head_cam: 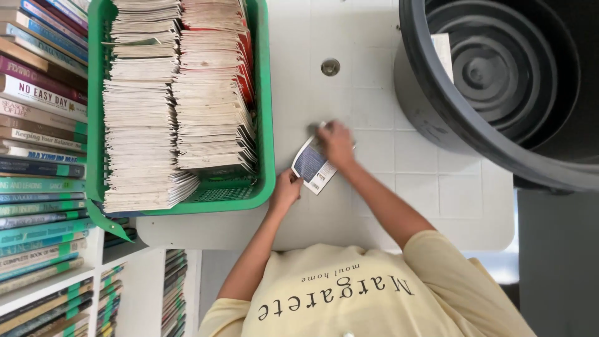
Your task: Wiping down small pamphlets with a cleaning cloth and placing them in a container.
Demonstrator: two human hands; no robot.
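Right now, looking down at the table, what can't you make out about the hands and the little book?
- Book, head view: top end covered by the right hand.
- Right hand: blurred, so its grip is unclear.
- Left hand: fingertips at the book's edge; contact unclear.
- Green basket: far end cut off by the top edge.
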